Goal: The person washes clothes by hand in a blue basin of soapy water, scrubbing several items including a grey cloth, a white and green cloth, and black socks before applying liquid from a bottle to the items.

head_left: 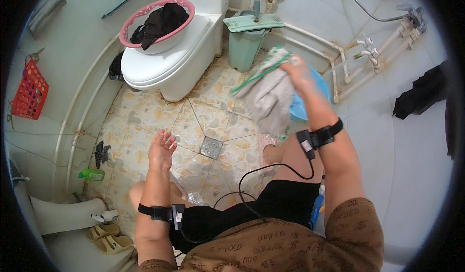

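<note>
At right hand (298,71), blurred fingers bunched on upper edge of grey cloth (268,97) with green trim. Left hand (161,151) half-spread, holding nothing, above tiled floor (145,108). By look of it, lifting done, setting down left; whether cloth is wet, cannot tell. Cloth hangs below and left of grip, near blue basin (299,109), contact unclear. Farther out, dark clothes (167,21) in pink-rimmed basket (124,35) on toilet lid (164,62).

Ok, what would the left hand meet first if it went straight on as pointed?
Most likely the white toilet: the left hand points toward it across the tiled floor. The hand's height is hard to judge, so the contact spot is uncertain.
</note>
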Tool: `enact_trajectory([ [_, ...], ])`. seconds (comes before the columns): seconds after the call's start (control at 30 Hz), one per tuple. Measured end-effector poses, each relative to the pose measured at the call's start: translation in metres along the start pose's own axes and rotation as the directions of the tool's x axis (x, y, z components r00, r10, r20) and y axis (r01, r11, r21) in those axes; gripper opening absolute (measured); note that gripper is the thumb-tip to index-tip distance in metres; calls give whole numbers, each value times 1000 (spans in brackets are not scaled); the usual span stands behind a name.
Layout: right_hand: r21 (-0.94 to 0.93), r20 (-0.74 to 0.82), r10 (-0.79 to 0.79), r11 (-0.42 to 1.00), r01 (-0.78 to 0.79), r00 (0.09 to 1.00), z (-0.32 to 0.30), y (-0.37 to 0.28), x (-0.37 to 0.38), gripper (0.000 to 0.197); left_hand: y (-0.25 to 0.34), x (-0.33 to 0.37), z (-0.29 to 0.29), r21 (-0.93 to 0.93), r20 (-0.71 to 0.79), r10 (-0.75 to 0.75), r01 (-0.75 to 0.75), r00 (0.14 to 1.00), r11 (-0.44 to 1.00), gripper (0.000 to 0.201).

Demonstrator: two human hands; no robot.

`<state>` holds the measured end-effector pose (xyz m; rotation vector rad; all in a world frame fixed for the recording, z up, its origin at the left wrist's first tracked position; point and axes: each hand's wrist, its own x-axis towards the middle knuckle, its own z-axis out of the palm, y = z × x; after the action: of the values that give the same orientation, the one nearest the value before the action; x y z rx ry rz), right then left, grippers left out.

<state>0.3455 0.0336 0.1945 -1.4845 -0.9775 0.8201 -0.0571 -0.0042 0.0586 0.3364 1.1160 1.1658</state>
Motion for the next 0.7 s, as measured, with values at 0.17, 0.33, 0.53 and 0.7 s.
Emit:
enact_trajectory([
  [0.17,-335,-141,-78,942,26,987,-71,20,44,50,4,-4,21,-39,49,-10,12,999,999,33],
  [0.33,-461,-485,-148,881,-108,862,-92,75,84,69,5,2,23,-164,70,-21,33,997,986,31],
  [0.53,-351,10,-53,935,53,999,56,2,57,69,-13,25,25,-214,77,-73,88,994,973,21],
  [0.7,-525,379,-455,612,592,806,180,-44,85,68,-13,30,29,-198,14,-91,92,996,976,22],
])
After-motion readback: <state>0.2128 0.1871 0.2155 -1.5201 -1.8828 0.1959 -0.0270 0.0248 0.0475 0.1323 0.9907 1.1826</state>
